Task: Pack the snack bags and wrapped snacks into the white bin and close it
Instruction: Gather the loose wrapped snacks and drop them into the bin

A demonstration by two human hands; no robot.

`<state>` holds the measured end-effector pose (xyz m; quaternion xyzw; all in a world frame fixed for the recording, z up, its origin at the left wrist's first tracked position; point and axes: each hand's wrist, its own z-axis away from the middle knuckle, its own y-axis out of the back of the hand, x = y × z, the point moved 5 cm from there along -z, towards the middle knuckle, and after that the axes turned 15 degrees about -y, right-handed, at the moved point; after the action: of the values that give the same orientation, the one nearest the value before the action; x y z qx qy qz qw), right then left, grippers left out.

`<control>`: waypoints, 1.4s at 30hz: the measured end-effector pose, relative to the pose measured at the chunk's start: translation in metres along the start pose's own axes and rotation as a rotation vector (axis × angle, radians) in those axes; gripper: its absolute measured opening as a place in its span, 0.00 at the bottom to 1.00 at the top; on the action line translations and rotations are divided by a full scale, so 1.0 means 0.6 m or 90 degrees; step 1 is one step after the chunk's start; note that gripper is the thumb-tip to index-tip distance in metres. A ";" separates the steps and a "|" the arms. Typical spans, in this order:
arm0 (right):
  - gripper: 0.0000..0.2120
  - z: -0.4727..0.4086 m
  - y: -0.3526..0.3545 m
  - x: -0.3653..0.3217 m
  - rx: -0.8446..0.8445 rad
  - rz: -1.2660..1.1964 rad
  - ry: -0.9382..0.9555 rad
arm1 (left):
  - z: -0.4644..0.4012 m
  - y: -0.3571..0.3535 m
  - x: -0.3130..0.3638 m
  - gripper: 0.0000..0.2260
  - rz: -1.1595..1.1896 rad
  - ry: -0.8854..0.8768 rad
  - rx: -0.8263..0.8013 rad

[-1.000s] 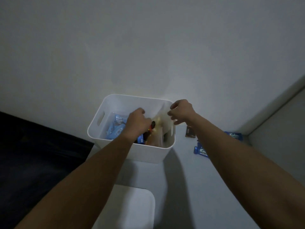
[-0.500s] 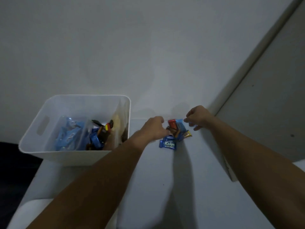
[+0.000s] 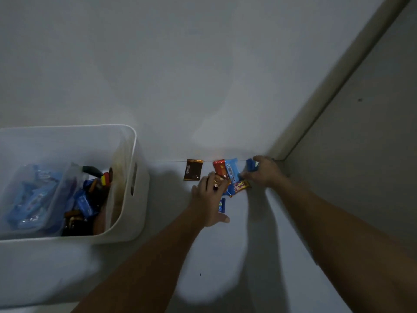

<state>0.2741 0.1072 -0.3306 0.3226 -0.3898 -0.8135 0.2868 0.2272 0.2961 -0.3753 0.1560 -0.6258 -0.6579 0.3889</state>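
The white bin [image 3: 135, 190] stands open at the left, holding blue snack bags [image 3: 33, 195] and several wrapped snacks [image 3: 90, 199]. On the white surface by the wall lies a small pile of wrapped snacks [image 3: 228, 175]: red, light blue and a yellow-red bar. A brown packet [image 3: 193, 170] lies alone to their left. My left hand [image 3: 209, 199] rests flat over the pile's near side, covering a brown wrapper and a blue one. My right hand [image 3: 264, 172] pinches a dark blue wrapped snack [image 3: 251, 165] at the pile's right end.
A white wall [image 3: 203, 75] rises right behind the snacks. A grey panel [image 3: 361, 154] with a beige edge closes off the right side, forming a corner next to my right hand. The bin's side handle slot [image 3: 133, 179] faces the snacks.
My view swung right from the bin to the corner. Both hands left the bin and moved onto the snack pile; my left hand now lies on it and my right hand grips the blue snack.
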 end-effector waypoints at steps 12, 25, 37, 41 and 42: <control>0.28 -0.017 -0.045 -0.018 0.116 0.133 0.012 | 0.016 0.005 -0.008 0.26 0.003 0.013 0.240; 0.21 -0.009 -0.048 -0.006 0.062 0.140 0.086 | 0.034 -0.003 -0.034 0.26 -0.153 0.111 0.192; 0.14 0.081 0.031 -0.072 -0.008 0.070 0.173 | 0.058 0.121 -0.014 0.18 0.154 0.106 0.269; 0.12 0.145 0.075 -0.120 -0.105 -0.036 0.162 | 0.081 0.215 -0.019 0.16 0.238 0.144 0.302; 0.12 0.166 0.086 -0.135 -0.117 -0.057 0.170 | 0.095 0.239 -0.021 0.15 0.257 0.141 0.326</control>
<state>0.2618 0.1827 -0.2154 0.4170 -0.2571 -0.8078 0.3278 0.2415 0.3572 -0.2338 0.1921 -0.7427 -0.3686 0.5250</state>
